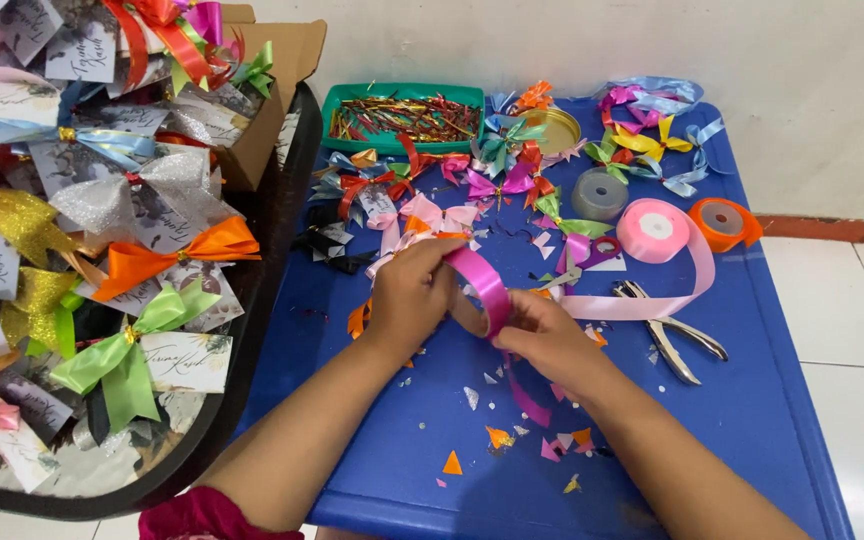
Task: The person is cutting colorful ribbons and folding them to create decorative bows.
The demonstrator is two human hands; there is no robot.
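**Both hands wrapped around a loop of pink ribbon**

Here we are over the blue desk (752,420), and both hands are right in the middle of it. The left hand (412,290) is curled, fingers closed on the near side of a pink ribbon (487,285) bent into a loop. The right hand (547,335) meets it from the other side, fingers pinched shut on the lower part of that same loop. A tail of the ribbon hangs down below the hands, over the desk.

From the right hand a paler pink strip runs out and curves up to the pink ribbon roll (654,229), lying flat just beside an orange ribbon roll (722,220). Metal pliers (667,330) lie near the right hand, just under that strip. Coloured paper scraps (497,437) dot the desk below the hands. Farther back, a heap of finished small bows (512,160) spreads beside a green tray (342,100) of thin twist ties. On the left, a dark round tray (252,370) is piled with bows tied on cards.
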